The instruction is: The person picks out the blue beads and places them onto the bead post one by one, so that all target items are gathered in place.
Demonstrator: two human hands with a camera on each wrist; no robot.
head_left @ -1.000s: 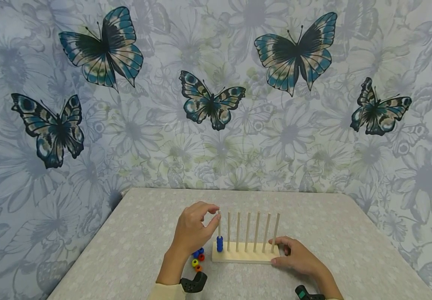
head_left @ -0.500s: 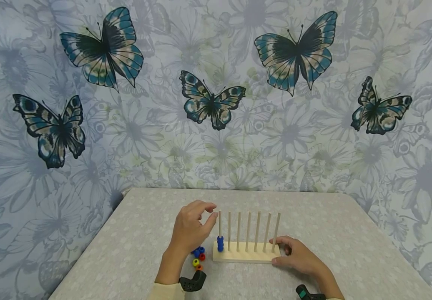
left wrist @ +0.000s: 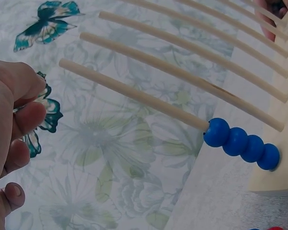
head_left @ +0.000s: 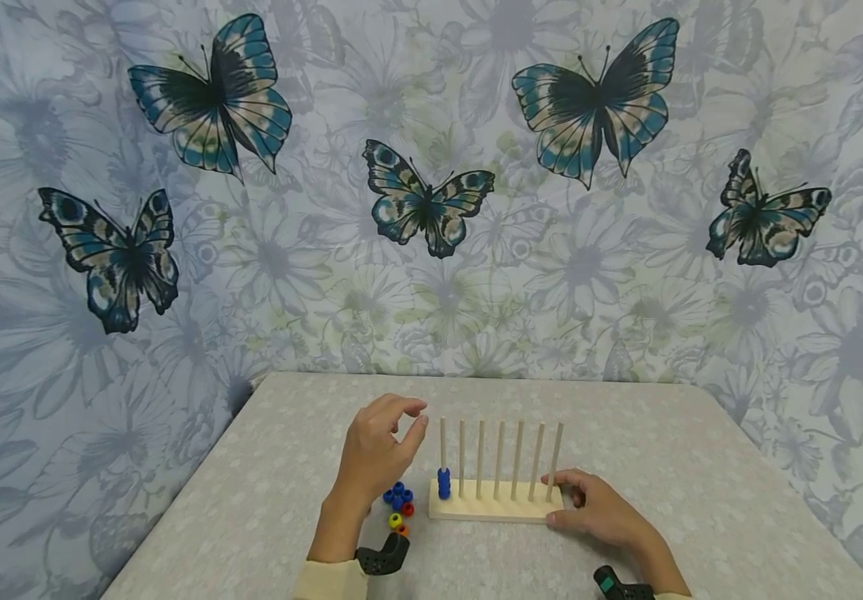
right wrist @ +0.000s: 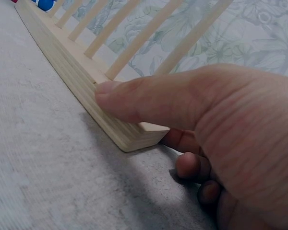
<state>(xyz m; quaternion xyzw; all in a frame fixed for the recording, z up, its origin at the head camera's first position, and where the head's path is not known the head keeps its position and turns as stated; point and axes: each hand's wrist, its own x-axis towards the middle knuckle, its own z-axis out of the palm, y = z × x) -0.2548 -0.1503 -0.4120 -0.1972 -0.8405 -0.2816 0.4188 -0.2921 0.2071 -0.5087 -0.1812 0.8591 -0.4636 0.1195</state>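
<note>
A pale wooden peg board (head_left: 495,514) with a row of upright pegs stands on the table. On its leftmost peg sits a stack of several blue beads (left wrist: 235,141), low against the base. My left hand (head_left: 381,446) is raised just left of that peg's top, thumb and forefinger apart with nothing between them. My right hand (head_left: 600,510) grips the board's right end, thumb (right wrist: 149,98) on the front side and fingers behind. Left of the board lies a loose group of beads: blue ones (head_left: 398,496), a red one (head_left: 408,509), a yellow one (head_left: 396,520) and an orange one (head_left: 402,530).
A light patterned cloth covers the table (head_left: 311,400), whose far edge meets a wall (head_left: 431,317) papered with butterflies. Black bands (head_left: 382,556) are worn on both wrists. My left forearm is close beside the loose beads.
My left hand has drawn away leftward from the tip of the leftmost peg, its finger and thumb parting. More of the loose beads show now. The right hand keeps its grip on the board.
</note>
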